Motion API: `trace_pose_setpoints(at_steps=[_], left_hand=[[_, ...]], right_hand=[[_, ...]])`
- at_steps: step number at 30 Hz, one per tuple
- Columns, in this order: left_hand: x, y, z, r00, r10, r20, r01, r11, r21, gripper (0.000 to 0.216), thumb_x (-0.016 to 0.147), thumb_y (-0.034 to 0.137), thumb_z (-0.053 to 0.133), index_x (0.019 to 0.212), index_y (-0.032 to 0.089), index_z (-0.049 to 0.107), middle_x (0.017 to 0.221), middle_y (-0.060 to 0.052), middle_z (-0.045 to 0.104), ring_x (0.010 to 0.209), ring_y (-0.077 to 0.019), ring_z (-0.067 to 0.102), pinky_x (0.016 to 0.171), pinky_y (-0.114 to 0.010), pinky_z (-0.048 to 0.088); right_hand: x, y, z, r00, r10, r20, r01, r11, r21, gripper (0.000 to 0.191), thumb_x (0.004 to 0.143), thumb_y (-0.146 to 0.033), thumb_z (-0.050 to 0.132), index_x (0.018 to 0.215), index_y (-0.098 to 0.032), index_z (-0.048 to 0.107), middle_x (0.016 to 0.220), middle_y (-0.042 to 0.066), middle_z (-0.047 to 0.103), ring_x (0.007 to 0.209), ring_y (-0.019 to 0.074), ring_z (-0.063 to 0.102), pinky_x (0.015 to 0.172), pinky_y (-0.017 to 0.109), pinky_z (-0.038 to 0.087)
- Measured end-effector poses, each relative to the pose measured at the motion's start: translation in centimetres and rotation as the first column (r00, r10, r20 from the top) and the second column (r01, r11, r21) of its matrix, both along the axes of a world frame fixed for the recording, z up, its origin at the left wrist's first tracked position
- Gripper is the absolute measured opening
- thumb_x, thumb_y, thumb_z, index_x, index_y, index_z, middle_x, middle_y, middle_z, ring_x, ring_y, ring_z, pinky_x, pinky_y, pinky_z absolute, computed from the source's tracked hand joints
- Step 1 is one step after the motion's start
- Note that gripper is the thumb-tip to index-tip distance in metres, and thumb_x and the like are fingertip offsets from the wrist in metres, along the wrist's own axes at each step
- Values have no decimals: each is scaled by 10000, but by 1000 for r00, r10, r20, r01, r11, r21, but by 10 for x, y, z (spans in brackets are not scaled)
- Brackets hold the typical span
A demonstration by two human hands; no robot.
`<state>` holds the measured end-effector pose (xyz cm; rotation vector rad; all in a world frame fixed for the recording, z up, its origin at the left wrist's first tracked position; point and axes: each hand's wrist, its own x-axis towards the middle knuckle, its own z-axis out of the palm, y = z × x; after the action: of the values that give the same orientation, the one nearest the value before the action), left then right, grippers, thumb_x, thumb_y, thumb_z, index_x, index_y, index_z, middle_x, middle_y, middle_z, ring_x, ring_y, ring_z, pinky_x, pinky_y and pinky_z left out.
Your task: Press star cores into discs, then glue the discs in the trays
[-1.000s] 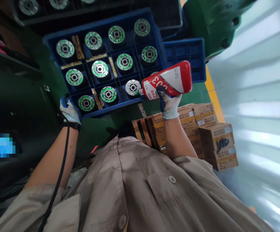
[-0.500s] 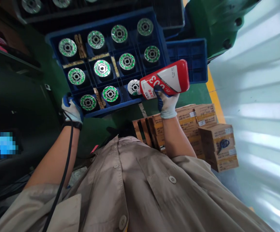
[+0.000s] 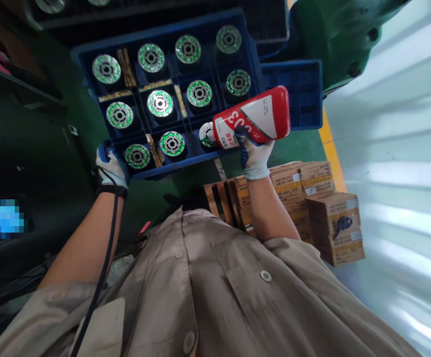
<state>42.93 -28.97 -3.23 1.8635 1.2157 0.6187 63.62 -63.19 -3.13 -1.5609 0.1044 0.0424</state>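
Note:
My right hand (image 3: 257, 156), in a white and blue work glove, is wrapped round a red glue bottle (image 3: 263, 119) with a white label, tilted with its nozzle to the left. The nozzle is over a round metal part (image 3: 205, 133) in the front right compartment of a blue divided tray (image 3: 181, 164). Some green liquid shows on that part; the bottle hides its right side. Other round parts, like this one (image 3: 172, 143), carry green liquid in a ring. My left hand (image 3: 113, 167), also gloved, is closed on the tray's front left corner.
A black cable (image 3: 105, 258) runs along my left forearm. Cardboard boxes (image 3: 330, 213) are stacked at the lower right. A second blue tray (image 3: 306, 94) lies beyond the bottle, near green machinery (image 3: 334, 39). Behind stands a dark tray (image 3: 163, 15) with more parts.
The bottle has shifted slightly left over the metal part, and green liquid now shows more plainly on its lower edge. The view has moved slightly; my left hand stays at the tray's corner.

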Motion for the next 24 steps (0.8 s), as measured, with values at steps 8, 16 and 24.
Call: trace_pose_setpoints(at_steps=[8,16,24], left_hand=[[8,-8,13,999,39,-18,-39,999,-16,341,911,34,457,1171,76,673,1143,-120,722,1000,-140,655,1015,-299,525],[13,-17,29,998,55,-34,-57,997,-50,321,899,13,454,1124,80,673,1094,-135,706,1021,-176,666,1079,-394,519],[14,-19,36,996,45,-80,-49,998,-39,321,909,24,478,1139,91,692,1083,-103,713,1008,-171,666,1032,-340,538]], right_hand=[[11,5,-9,998,-44,36,43,999,33,973,447,-601,962,1238,-182,582,1294,146,701,1364,351,609,1167,578,498],[15,11,-4,999,-5,46,6,1000,-15,969,554,-530,958,1367,-202,543,1336,128,692,1387,327,596,1187,564,485],[29,15,-14,997,-28,70,30,999,-29,1012,545,-619,932,1378,-196,543,1398,147,652,1400,348,584,1182,585,490]])
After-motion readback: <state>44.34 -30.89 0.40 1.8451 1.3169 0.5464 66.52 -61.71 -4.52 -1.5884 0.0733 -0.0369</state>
